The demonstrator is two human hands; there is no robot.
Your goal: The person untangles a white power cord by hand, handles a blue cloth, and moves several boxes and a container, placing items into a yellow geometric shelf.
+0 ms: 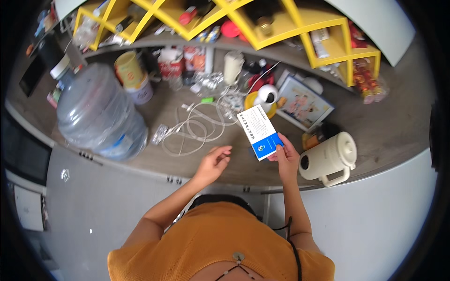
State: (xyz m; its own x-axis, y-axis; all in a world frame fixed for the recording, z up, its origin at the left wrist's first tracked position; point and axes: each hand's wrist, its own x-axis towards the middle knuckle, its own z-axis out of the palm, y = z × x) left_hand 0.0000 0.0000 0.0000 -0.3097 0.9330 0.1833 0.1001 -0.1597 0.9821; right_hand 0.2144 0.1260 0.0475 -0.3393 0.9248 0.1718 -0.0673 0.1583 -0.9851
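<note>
flat white-and-blue packet (pixel 257 129) | printed face up | slanted | blue end in right grip (pixel 288 157)

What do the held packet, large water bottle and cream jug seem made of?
Packet: probably smooth printed card, stiff with straight edges.
Water bottle: likely glossy plastic, being translucent with bright highlights.
Jug: smooth cream surface with soft sheen, perhaps plastic; painted metal possible.

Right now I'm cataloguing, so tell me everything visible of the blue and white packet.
The packet is flat, rectangular and looks like card: white with dark lettering on its farther part, blue with a small emblem at the near end. It slants to the upper left, apparently raised over the desk. The right hand grips its near right edge, thumb on the blue.
</note>
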